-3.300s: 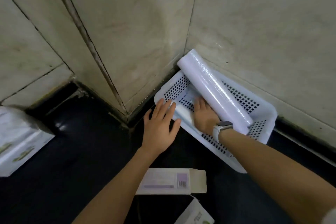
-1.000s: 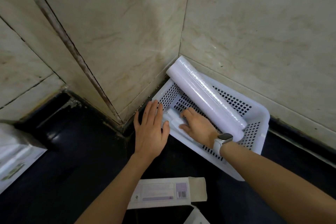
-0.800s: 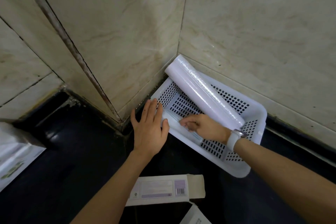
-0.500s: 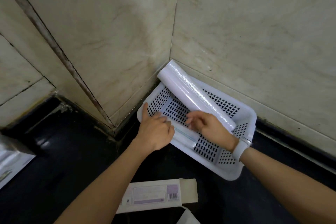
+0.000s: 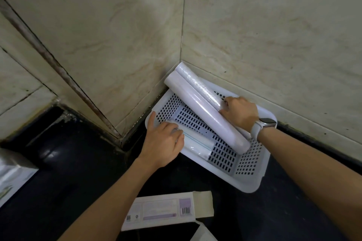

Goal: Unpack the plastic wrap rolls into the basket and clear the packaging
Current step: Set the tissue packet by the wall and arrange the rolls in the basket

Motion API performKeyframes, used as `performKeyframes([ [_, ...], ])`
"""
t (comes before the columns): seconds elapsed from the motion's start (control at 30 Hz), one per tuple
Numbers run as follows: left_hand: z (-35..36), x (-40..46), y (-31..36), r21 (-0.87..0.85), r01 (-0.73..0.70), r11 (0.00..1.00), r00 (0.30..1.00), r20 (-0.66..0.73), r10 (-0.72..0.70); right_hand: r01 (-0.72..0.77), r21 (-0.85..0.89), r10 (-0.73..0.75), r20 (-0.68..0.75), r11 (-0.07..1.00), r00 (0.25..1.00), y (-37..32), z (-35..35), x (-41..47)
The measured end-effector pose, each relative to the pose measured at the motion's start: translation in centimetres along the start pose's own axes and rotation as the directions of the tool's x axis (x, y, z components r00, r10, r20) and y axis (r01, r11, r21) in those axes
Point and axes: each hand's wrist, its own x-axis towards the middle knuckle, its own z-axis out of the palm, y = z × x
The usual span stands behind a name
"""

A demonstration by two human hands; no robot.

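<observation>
A white perforated basket (image 5: pixel 248 182) sits on the dark floor in the wall corner. Two long plastic wrap rolls (image 5: pixel 203 111) lie side by side across it, their far ends sticking over the rim against the wall. My right hand (image 5: pixel 240 112), with a watch on the wrist, grips these rolls near their middle. A shorter flat roll (image 5: pixel 197 145) with a thin blue line lies along the basket's near-left wall. My left hand (image 5: pixel 163 143) rests curled on its left end and on the basket rim.
An empty open carton (image 5: pixel 166 211) lies on the floor in front of the basket, with another box corner (image 5: pixel 201 234) at the bottom edge. A white package (image 5: pixel 11 176) lies at the far left. Tiled walls close in behind and to the left.
My right hand has left the short roll and moved up onto the long rolls. My left hand has curled onto the short roll's end. The view has shifted closer.
</observation>
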Motion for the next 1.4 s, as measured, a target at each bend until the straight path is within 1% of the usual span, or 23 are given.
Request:
performKeyframes([
  [0.07,0.1,0.0,0.0,0.011,-0.002,1.0,1.0,-0.016,0.003,0.002,0.044,-0.003,0.031,0.999,1.0,-0.1,0.1,0.0],
  [0.13,0.3,0.0,-0.1,0.018,0.0,1.0,0.999,-0.035,0.001,-0.008,0.193,0.007,0.008,0.981,1.0,-0.1,-0.3,-0.3],
  [0.2,0.5,0.1,0.0,0.018,0.008,1.0,0.999,-0.047,-0.007,-0.009,0.356,0.051,-0.108,0.935,0.993,-0.1,-1.2,-1.0],
  [0.27,0.7,0.0,0.0,0.028,0.013,1.0,0.998,-0.059,-0.012,0.067,0.5,0.078,-0.263,0.864,0.962,-0.5,-2.3,-2.5],
  [0.3,0.8,-0.1,0.0,0.036,0.019,0.999,0.998,-0.063,-0.017,0.113,0.557,0.077,-0.305,0.823,0.949,-0.9,-2.6,-3.4],
  [0.33,0.8,-0.1,0.0,0.042,0.027,0.999,0.998,-0.064,-0.025,0.144,0.602,0.057,-0.301,0.786,0.952,-1.4,-2.8,-4.4],
  [0.37,0.8,-0.1,0.0,0.046,0.036,0.998,0.997,-0.064,-0.033,0.152,0.641,0.018,-0.25,0.753,0.968,-2.0,-2.7,-5.5],
  [0.43,0.8,-0.2,0.1,0.052,0.054,0.997,0.997,-0.058,-0.051,0.118,0.69,-0.09,-0.077,0.714,0.993,-3.2,-1.8,-7.3],
  [0.47,0.7,-0.2,0.1,0.057,0.062,0.996,0.997,-0.048,-0.059,0.099,0.69,-0.133,-0.004,0.717,0.991,-3.6,-1.1,-8.0],
  [0.5,0.6,-0.2,0.1,0.06,0.067,0.996,0.997,-0.038,-0.064,0.087,0.673,-0.153,0.038,0.734,0.988,-3.9,-0.4,-8.5],
  [0.53,0.6,-0.2,0.1,0.061,0.068,0.996,0.997,-0.03,-0.066,0.086,0.649,-0.152,0.045,0.755,0.987,-3.9,0.2,-8.7],
  [0.57,0.6,-0.2,0.1,0.061,0.068,0.996,0.997,-0.028,-0.067,0.093,0.627,-0.141,0.026,0.773,0.99,-3.8,0.6,-8.7],
  [0.67,0.6,-0.2,0.3,0.053,0.068,0.996,0.997,-0.031,-0.066,0.124,0.532,-0.086,-0.097,0.838,0.992,-3.0,0.7,-7.3],
  [0.73,0.6,-0.1,0.3,0.052,0.069,0.996,0.997,-0.032,-0.067,0.111,0.458,-0.031,-0.178,0.882,0.984,-2.4,0.8,-6.2],
  [0.8,0.6,-0.1,0.3,0.051,0.076,0.996,0.997,-0.026,-0.075,0.12,0.357,-0.028,-0.252,0.926,0.967,-2.0,1.5,-5.9],
  [0.83,0.6,-0.1,0.2,0.045,0.077,0.996,0.997,-0.026,-0.076,0.132,0.288,-0.054,-0.263,0.948,0.963,-1.9,2.1,-6.1],
  [0.93,0.7,-0.2,0.3,0.045,0.076,0.996,0.997,-0.03,-0.075,0.156,0.122,-0.127,-0.216,0.98,0.968,-1.8,3.9,-6.9],
  [1.03,0.8,-0.2,0.2,0.041,0.065,0.997,0.997,-0.047,-0.063,0.152,0.062,-0.134,-0.23,0.986,0.964,-2.0,4.0,-6.0],
  [1.13,0.8,-0.1,0.3,0.047,0.08,0.996,0.997,-0.023,-0.079,0.141,-0.022,-0.143,-0.197,0.99,0.97,-2.3,3.7,-5.1],
  [1.2,0.8,0.0,0.5,0.044,0.097,0.994,0.995,-0.003,-0.097,0.123,-0.045,-0.129,-0.184,0.991,0.974,-2.4,3.7,-5.1],
  [1.27,0.5,0.0,0.6,0.043,0.1,0.994,0.995,0.017,-0.101,0.108,-0.024,-0.111,-0.171,0.994,0.979,-2.4,3.6,-5.3],
  [1.33,0.2,0.1,0.7,0.036,0.09,0.995,0.995,0.049,-0.091,0.103,0.038,-0.097,-0.133,0.994,0.986,-2.2,3.2,-5.9],
  [1.4,-0.4,0.1,0.8,-0.003,0.102,0.995,0.988,0.118,-0.101,0.119,0.125,-0.106,-0.105,0.985,0.989,-2.2,2.4,-7.1],
])
